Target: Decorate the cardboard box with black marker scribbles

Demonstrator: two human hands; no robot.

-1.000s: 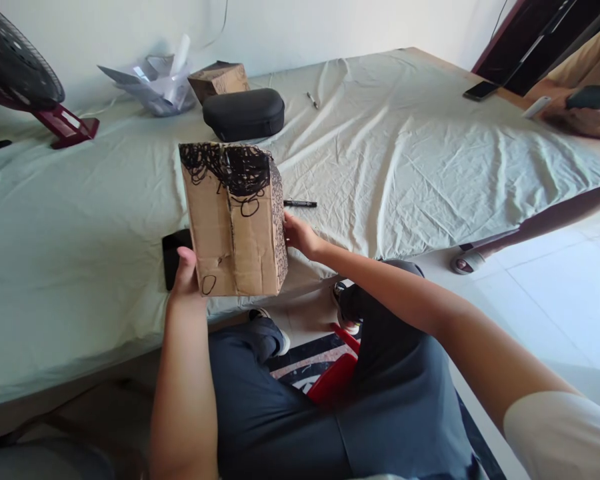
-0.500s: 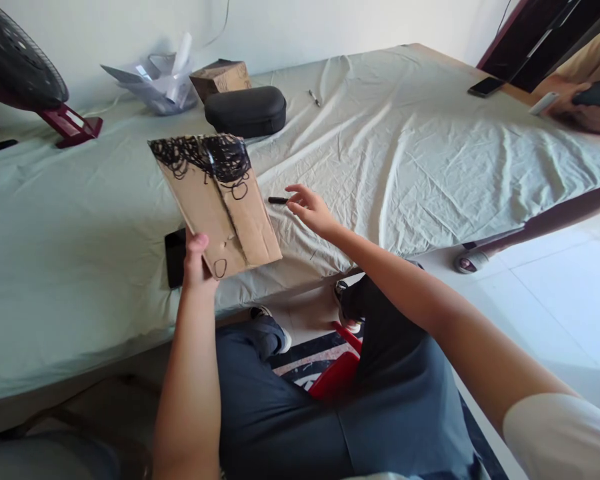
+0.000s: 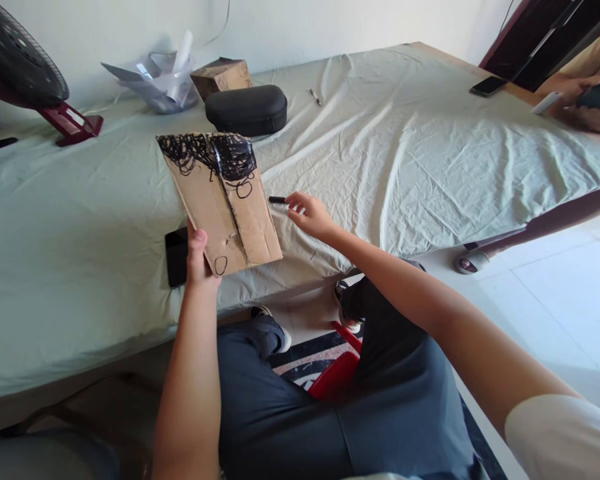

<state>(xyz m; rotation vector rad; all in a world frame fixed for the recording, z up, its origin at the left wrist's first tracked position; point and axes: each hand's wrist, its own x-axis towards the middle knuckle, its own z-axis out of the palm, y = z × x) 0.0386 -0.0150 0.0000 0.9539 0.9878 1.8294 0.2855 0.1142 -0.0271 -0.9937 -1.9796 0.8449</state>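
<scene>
My left hand (image 3: 199,257) grips the lower left corner of a cardboard box (image 3: 219,200) and holds it up over the table edge, tilted. Its top part is covered in black scribbles. My right hand (image 3: 308,213) rests on the sheet with its fingers closed over a black marker (image 3: 277,199), whose tip end sticks out to the left. A black phone (image 3: 175,256) lies on the sheet just behind my left hand.
A pale green sheet (image 3: 405,153) covers the table. At the back stand a black case (image 3: 246,110), a small cardboard box (image 3: 221,75), crumpled plastic (image 3: 155,77) and a fan base (image 3: 65,123). Another person's hands (image 3: 587,107) hold a phone at the far right.
My right hand let go of the box's right side and reached over to the marker, closing on it. The box tilted left in my left hand alone.
</scene>
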